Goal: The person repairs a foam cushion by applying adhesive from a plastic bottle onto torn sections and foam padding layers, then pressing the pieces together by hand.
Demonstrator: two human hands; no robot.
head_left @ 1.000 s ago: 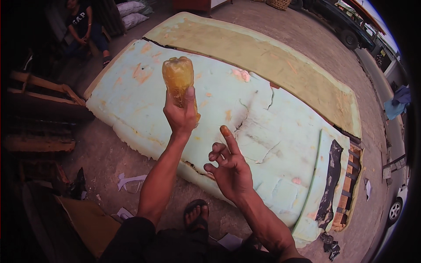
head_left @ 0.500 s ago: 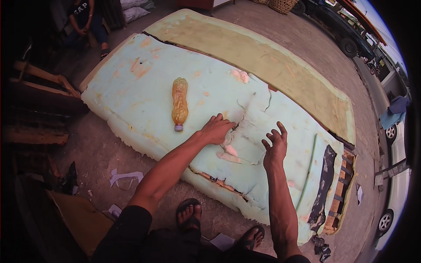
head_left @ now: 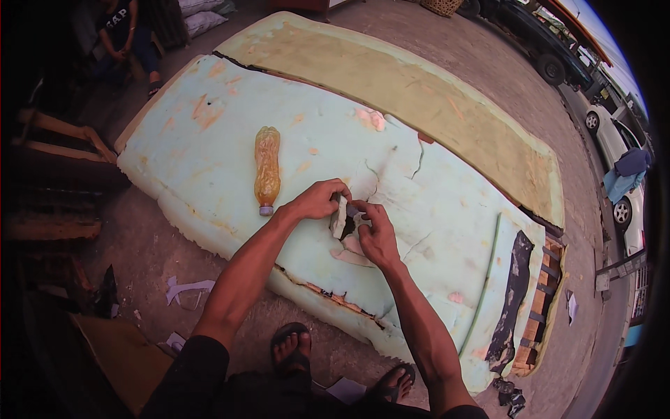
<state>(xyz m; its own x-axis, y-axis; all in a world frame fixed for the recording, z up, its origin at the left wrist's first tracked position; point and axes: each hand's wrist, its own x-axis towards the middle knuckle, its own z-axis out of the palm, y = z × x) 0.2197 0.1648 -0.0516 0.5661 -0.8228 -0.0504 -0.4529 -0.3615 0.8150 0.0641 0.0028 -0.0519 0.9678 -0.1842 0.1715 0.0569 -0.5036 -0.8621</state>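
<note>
A large pale blue-green foam slab (head_left: pixel 209 160) with orange stains and cracks lies in front of me. My left hand (head_left: pixel 320 200) pinches a torn foam flap (head_left: pixel 338 218) and holds it raised on edge. Beside the flap a dark hole (head_left: pixel 350 227) shows in the slab. My right hand (head_left: pixel 375 232) is closed at the hole's right edge, fingertips close to the left hand's; a small greyish bit shows at them, too unclear to name. Left of my hands a crumpled clear bottle (head_left: pixel 267 167) of amber liquid lies on the foam, cap toward me.
A yellowish foam strip (head_left: pixel 391 77) runs along the far side. At the right end are a black fabric strip (head_left: pixel 514 297) and a slatted wooden frame (head_left: pixel 541 307). Scraps (head_left: pixel 188 288) litter the floor. A person (head_left: pixel 125 42) sits at the far left; vehicles (head_left: pixel 551 66) stand beyond.
My right hand has come left and down to the crack, its spread fingers now closed. My left hand has lifted the foam flap, uncovering the dark hole.
</note>
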